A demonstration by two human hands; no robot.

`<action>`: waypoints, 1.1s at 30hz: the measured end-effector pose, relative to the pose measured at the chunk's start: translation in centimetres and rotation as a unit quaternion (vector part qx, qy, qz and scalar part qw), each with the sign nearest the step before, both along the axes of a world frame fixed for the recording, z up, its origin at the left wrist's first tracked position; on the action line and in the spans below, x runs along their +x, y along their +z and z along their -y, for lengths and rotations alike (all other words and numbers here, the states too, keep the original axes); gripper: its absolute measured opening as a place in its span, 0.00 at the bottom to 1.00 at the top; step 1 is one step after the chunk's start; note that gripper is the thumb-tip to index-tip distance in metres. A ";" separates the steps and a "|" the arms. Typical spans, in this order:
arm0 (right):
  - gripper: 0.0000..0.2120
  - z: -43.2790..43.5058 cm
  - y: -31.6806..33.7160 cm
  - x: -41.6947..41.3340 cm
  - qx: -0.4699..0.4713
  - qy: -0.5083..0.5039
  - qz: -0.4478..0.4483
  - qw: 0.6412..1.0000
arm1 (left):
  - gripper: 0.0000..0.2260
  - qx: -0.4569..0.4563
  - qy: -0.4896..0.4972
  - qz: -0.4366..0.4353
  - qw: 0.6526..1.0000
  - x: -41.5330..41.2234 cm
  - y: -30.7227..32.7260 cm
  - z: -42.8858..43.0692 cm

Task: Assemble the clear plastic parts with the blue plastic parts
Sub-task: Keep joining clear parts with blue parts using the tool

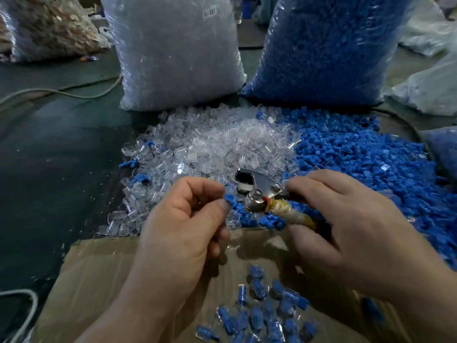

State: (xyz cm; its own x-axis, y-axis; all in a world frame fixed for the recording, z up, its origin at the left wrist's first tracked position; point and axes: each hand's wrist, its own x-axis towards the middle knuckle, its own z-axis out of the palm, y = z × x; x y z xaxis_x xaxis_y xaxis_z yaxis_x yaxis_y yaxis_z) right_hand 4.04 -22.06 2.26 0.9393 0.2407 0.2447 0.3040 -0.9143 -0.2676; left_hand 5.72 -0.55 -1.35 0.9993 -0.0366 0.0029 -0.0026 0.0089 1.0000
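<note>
Two heaps lie side by side on the floor in front of the person: a pile of clear plastic parts (217, 142) and, touching its right edge, a pile of blue plastic parts (366, 159), each fed, I would guess, from the tall sack behind it, the clear sack (175, 50) and the blue sack (329, 45). That keeps both stocks within easy reach.

The left hand (183, 224) is closed narrowly, thumb and forefinger pinching a single blue part (230, 198) by its flat head, so that its other end points toward the tool. The right hand (346, 219) is wrapped around the cloth-bound handle of a small metal pressing tool (257, 196) that sits between the heaps, seemingly steadying it to receive the piece.

Near the person's lap a flattened cardboard sheet (99, 280) carries the finished assemblies (262, 315), blue inside clear, kept apart from the raw stock. Whether a clear part already sits in the tool I cannot tell.
</note>
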 end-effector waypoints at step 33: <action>0.34 0.5 -0.8 1.7 -0.107 -0.035 -0.038 0.993 | 0.09 0.095 0.004 -0.004 0.995 -0.1 0.4 0.1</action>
